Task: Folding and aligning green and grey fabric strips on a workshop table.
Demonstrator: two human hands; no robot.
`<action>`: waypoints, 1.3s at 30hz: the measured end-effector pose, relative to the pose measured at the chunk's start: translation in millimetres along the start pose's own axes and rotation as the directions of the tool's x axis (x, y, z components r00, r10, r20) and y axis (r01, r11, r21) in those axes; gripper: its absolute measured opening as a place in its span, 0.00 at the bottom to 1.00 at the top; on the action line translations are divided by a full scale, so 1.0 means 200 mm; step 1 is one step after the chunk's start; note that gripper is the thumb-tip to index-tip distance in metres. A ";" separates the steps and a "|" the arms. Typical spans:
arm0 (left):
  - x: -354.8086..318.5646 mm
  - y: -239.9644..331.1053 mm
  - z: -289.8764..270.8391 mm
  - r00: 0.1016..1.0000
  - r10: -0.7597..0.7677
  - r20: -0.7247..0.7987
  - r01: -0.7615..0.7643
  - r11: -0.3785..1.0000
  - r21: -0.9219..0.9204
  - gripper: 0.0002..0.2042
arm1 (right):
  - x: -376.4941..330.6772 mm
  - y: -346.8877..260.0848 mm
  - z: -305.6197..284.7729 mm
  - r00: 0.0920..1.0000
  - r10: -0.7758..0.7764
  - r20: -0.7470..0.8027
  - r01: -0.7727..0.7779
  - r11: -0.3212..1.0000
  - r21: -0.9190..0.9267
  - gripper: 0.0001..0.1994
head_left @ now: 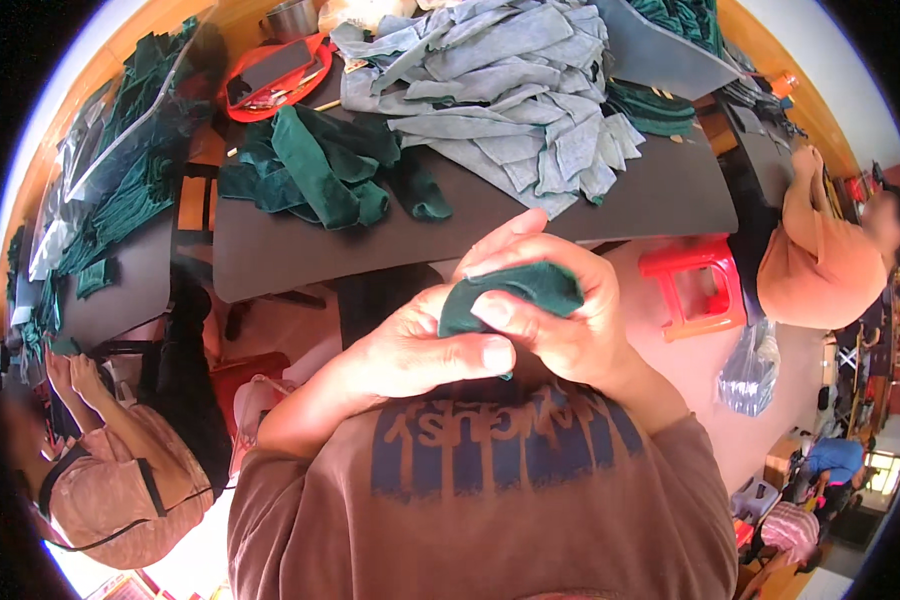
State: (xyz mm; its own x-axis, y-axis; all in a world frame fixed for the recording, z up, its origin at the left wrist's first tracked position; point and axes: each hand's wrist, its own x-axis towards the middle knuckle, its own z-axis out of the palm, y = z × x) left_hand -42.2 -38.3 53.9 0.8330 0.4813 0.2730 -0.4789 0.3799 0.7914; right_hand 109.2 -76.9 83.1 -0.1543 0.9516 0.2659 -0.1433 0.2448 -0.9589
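Close in front of my chest, both hands grip a folded piece of dark green velvety fabric (pixel 542 286). My left hand (pixel 406 338) pinches its left end, thumb lying across the lower side. My right hand (pixel 582 330) curls round the right end, with its thumb pressed on top of the fabric. The fingers behind the fabric are partly hidden. Beyond my hands, a heap of dark green velvet strips (pixel 320 165) lies on the dark table (pixel 420 255). Beside it spreads a large pile of pale grey-blue fabric strips (pixel 500 90).
A red tray (pixel 310 85) holding a phone sits at the table's far left. Stacked green pieces (pixel 655 108) lie far right. A red stool (pixel 692 288) and a clear plastic bag (pixel 750 368) are to my right. Co-workers sit on both sides.
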 end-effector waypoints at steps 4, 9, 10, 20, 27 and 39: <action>-0.05 -0.01 0.00 0.990 -0.136 -0.033 0.133 0.988 -0.079 0.18 | -0.07 0.05 0.02 0.993 -0.110 -0.043 0.104 0.987 -0.124 0.09; -0.10 -0.01 0.04 0.956 -0.260 -0.134 0.275 0.956 0.105 0.24 | -0.14 0.02 0.01 0.994 0.097 -0.044 -0.100 0.993 -0.068 0.08; -0.10 -0.03 0.03 0.981 -0.183 -0.059 0.192 0.961 0.198 0.23 | -0.15 0.01 0.00 0.999 0.042 -0.032 -0.046 0.992 -0.115 0.07; -0.10 0.02 0.06 0.973 0.225 -0.053 -0.077 0.531 0.844 0.05 | -0.10 -0.02 -0.13 0.996 -0.070 -0.059 0.046 0.939 -0.341 0.12; 0.01 0.02 -0.01 0.985 0.111 0.133 -0.142 0.077 0.987 0.08 | 0.05 0.04 -0.20 0.984 -0.105 0.147 0.163 0.868 -0.470 0.11; 0.10 0.23 -0.16 0.568 0.545 -0.617 -0.080 0.783 0.617 0.26 | 0.15 0.19 -0.36 0.839 -0.427 -0.338 0.393 0.904 -0.168 0.32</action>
State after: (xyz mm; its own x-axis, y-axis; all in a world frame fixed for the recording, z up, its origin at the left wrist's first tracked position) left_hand -57.1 14.0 78.9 0.0414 0.9677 0.2487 -0.2705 -0.2288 0.9351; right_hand 170.2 -26.0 46.4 0.2627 0.7564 0.5991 -0.0262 0.6262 -0.7792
